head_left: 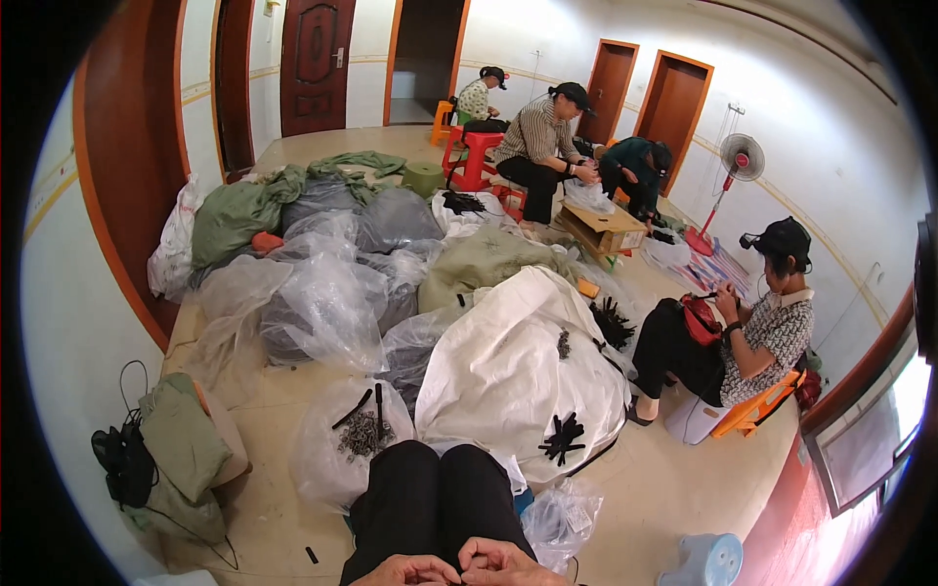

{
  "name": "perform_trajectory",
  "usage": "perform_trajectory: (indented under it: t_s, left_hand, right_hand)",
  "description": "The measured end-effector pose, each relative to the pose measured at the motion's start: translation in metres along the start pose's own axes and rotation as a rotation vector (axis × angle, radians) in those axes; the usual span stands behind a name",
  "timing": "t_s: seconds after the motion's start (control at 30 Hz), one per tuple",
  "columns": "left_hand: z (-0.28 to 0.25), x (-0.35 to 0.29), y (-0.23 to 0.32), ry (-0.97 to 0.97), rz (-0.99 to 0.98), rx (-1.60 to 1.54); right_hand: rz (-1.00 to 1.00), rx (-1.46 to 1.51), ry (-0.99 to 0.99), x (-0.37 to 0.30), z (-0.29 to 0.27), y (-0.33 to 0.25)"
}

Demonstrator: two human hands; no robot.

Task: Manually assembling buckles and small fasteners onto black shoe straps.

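At the lower edge, my left hand [415,569] and my right hand [501,564] meet over my lap, fingers pinched together. Something small and dark shows between the fingertips, too hidden to name. Just beyond my knees lies a clear plastic bag [318,469] with many small metal pieces [363,436] in it and a few black strips [379,410] across it. A large white sack [489,342] spreads out ahead, a bundle of short black strips [562,439] resting on its near right part.
Clear bags [327,303] and green sacks [239,220] are heaped ahead. A co-worker [777,322] sits at right; several others work farther back near a cardboard box [601,230]. A blue stool [703,560] stands near right, a fan [741,158] beyond. Cloth-covered items [186,430] lie left.
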State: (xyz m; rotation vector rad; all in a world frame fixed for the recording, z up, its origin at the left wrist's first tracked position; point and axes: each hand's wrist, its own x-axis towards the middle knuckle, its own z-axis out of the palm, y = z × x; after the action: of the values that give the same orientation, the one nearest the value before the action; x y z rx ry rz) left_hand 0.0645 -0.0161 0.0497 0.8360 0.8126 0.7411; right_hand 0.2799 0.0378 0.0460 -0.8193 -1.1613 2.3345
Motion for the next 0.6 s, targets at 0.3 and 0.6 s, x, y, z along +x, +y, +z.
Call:
perform_trajectory:
  t_s: [0.3,0.6]
  left_hand:
    - [0.009,-0.008,-0.001,-0.068,0.040,0.144]
    - [0.010,-0.006,-0.004,-0.016,0.055,0.230]
  right_hand:
    - [-0.074,0.078,-0.025,-0.011,0.013,-0.012]
    - [-0.155,0.195,-0.104,-0.018,0.014,-0.014]
